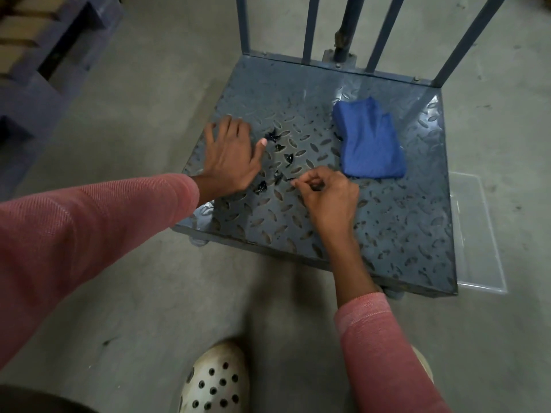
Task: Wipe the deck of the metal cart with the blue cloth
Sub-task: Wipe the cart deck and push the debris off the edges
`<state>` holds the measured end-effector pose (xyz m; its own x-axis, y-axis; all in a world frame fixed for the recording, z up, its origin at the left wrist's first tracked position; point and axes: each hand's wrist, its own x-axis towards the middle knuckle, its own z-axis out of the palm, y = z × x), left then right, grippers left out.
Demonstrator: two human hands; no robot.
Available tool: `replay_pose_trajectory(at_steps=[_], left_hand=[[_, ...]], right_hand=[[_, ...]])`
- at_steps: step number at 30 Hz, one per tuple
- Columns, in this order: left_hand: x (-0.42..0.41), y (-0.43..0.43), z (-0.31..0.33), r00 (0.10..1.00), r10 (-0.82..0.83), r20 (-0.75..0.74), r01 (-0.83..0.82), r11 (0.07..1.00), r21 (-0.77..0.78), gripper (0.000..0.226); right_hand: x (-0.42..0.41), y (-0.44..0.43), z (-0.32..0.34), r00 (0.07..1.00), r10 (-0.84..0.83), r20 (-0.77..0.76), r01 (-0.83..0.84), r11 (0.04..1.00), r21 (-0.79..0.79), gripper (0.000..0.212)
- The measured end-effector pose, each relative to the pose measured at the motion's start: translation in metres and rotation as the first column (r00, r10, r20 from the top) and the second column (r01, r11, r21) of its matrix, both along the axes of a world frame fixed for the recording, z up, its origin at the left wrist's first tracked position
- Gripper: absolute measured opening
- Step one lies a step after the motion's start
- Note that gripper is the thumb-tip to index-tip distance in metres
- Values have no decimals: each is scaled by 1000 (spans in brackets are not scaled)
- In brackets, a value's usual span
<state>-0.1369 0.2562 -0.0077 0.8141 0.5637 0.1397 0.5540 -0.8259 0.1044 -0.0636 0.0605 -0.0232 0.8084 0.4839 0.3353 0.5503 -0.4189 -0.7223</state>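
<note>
The metal cart's deck is blue-grey tread plate, low on the floor. A folded blue cloth lies on its far right part, with neither hand on it. Several small black scraps are scattered near the deck's middle left. My left hand rests flat on the deck's left edge, fingers spread, thumb beside the scraps. My right hand hovers low over the deck, fingers curled, thumb and forefinger pinching a small black scrap at its tip.
Upright bars of the cart's back frame rise at the far edge. A dark pallet with boxes stands at the upper left. A clear plastic sheet lies on the concrete floor right of the cart. My white clog is below.
</note>
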Motion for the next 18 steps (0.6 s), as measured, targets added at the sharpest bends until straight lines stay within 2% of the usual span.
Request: replay_pose_trajectory(at_steps=[2, 6, 10, 12, 15, 18], left_hand=[[0, -1, 0, 1000, -2, -6, 2, 1000, 4, 58], [-2, 0, -2, 1000, 0, -4, 0, 1000, -4, 59], [-8, 1, -4, 1000, 15, -26, -15, 999, -30, 59], [-13, 3, -4, 999, -1, -52, -1, 999, -48, 63], [-26, 8, -2, 991, -85, -101, 80, 995, -55, 72], [-41, 11, 0, 978, -163, -132, 159, 987, -37, 82]], right_hand=[[2, 2, -2, 1000, 22, -8, -22, 999, 29, 12], [2, 5, -4, 989, 128, 77, -129, 992, 5, 17], [5, 4, -3, 974, 200, 103, -192, 978, -87, 48], [21, 2, 1, 973, 178, 149, -154, 975, -162, 52], [68, -4, 7, 984, 86, 157, -37, 956, -290, 47], [117, -9, 12, 996, -14, 84, 49, 900, -434, 64]])
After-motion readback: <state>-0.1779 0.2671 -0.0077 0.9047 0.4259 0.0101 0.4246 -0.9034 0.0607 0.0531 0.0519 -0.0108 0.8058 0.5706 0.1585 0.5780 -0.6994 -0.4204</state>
